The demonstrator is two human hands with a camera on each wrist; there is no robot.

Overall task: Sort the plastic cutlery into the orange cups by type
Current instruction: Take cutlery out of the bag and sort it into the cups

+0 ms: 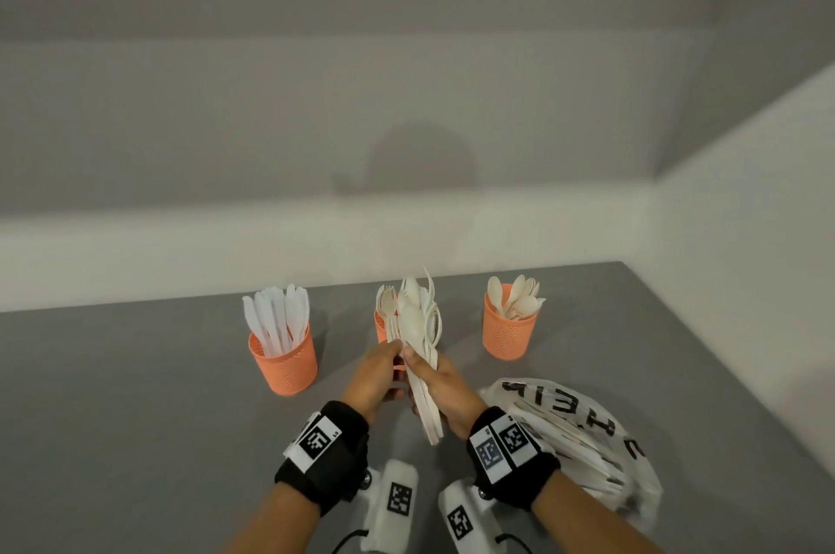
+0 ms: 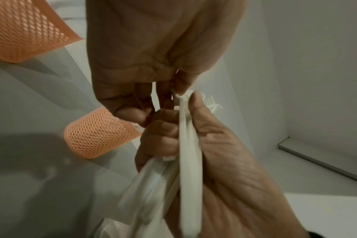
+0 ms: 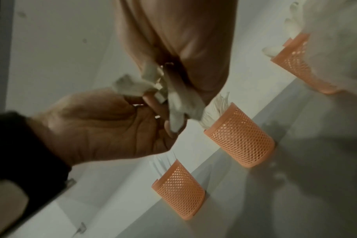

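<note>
Presently my right hand (image 1: 445, 391) clasps the light, slippery cutlery bundle (image 1: 418, 354) mid-handle; my left hand (image 1: 375, 377) pinches one piece.

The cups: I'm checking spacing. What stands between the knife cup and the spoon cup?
In the head view, the fork cup, half hidden by the cutlery bundle both hands hold.

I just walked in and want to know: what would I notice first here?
First, the two hands in the middle: the right hand grips a fat bundle of white cutlery and the left hand picks at it. Behind stand three orange cups on the grey table, and a plastic bag lies at the right.
</note>
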